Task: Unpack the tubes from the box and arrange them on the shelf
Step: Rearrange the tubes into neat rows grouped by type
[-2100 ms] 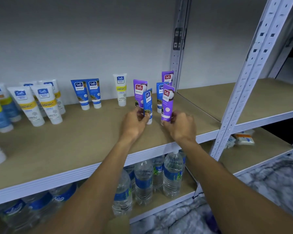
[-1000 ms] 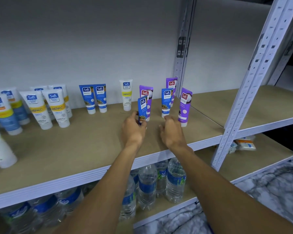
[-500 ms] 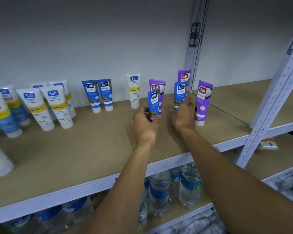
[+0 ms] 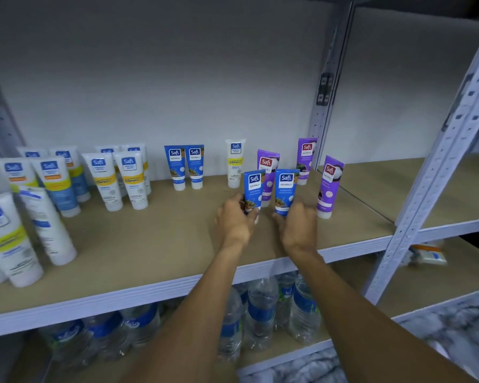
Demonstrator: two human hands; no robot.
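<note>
My left hand (image 4: 237, 221) has its fingers curled round the lower end of the left blue tube (image 4: 253, 190). My right hand (image 4: 299, 226) grips the right blue tube (image 4: 286, 190) the same way. Both tubes are upright, cap down, side by side with a narrow gap between them. My fingers hide the caps, so I cannot tell whether they rest on the shelf (image 4: 150, 244) or hang just above it.

Just behind the two tubes stands a purple tube (image 4: 268, 164), partly covered by them. Farther back and to the right of my right hand is a second purple tube (image 4: 306, 158), close to the wall. A third purple tube (image 4: 329, 186) stands just beside my right hand on its outer side, leaning a little.

Beyond my left hand, by the wall, a white tube with a yellow band (image 4: 235, 161) stands alone. Farther left of it a pair of blue tubes (image 4: 185, 167) stand touching each other. Well to the left of my left hand is a cluster of white tubes (image 4: 116, 181), upright in rows, and those nearest the left edge look tilted and blurred.

Below my arms, on the lower shelf, stand water bottles (image 4: 260, 313) with blue labels. To the right of my right arm rises a grey perforated post (image 4: 437, 175), and past it, lower down, lies a small packet (image 4: 429, 254).
</note>
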